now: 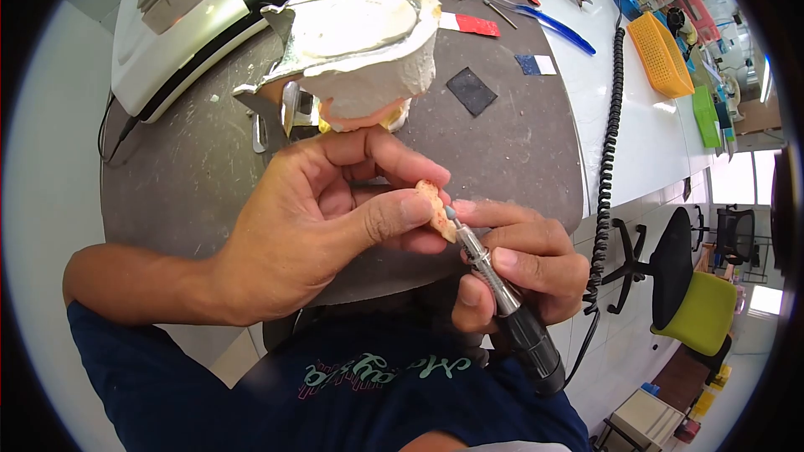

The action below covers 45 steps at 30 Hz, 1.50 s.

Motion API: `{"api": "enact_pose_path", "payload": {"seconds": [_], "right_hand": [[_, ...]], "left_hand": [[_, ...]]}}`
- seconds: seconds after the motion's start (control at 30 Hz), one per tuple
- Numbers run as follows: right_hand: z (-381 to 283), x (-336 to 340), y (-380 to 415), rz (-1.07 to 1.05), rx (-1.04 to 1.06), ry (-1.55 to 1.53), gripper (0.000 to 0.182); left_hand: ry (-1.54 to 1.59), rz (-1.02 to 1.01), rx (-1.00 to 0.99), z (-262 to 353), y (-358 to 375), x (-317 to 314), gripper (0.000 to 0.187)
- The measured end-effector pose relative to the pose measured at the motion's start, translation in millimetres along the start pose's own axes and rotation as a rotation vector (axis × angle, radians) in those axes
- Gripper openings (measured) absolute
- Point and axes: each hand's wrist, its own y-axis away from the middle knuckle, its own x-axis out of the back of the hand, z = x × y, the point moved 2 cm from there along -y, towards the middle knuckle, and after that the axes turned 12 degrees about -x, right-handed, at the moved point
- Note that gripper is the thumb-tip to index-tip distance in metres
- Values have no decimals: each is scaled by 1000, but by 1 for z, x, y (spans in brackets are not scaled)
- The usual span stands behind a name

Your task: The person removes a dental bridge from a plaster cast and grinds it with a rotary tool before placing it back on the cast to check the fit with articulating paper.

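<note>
My left hand (306, 222) pinches a small cream dental bridge (435, 208) with reddish marks between thumb and fingers. In my right hand (536, 264) is a rotary handpiece (501, 289), gripped like a pen, with a black rear end and a silver front. Its grey pointed tip (450, 212) is right beside the bridge; whether it touches cannot be made out. Just beyond my left hand stands a white plaster model (368, 67) with a pink gum part on a metal articulator (266, 92).
A black square sheet (471, 91) and red-and-white paper (476, 25) lie on the grey bench mat (528, 151). Tools and a blue toothbrush (557, 27) lie at the back. A black coiled cord (610, 142) hangs at the right, near a yellow basket (660, 54). A white machine (180, 50) occupies the left.
</note>
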Motion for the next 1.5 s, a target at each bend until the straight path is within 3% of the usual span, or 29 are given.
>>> {"api": "enact_pose_path", "payload": {"seconds": [0.27, 0.5, 1.5], "right_hand": [[-3, 3, 2, 45, -88, -57, 37], [1, 2, 0, -72, 20, 68, 34], [-1, 0, 0, -7, -67, -57, 38]], "left_hand": [[33, -14, 40, 0, -2, 2, 27], [25, -22, 33, 2, -2, 1, 26], [32, 11, 68, 2, -1, -1, 22]]}}
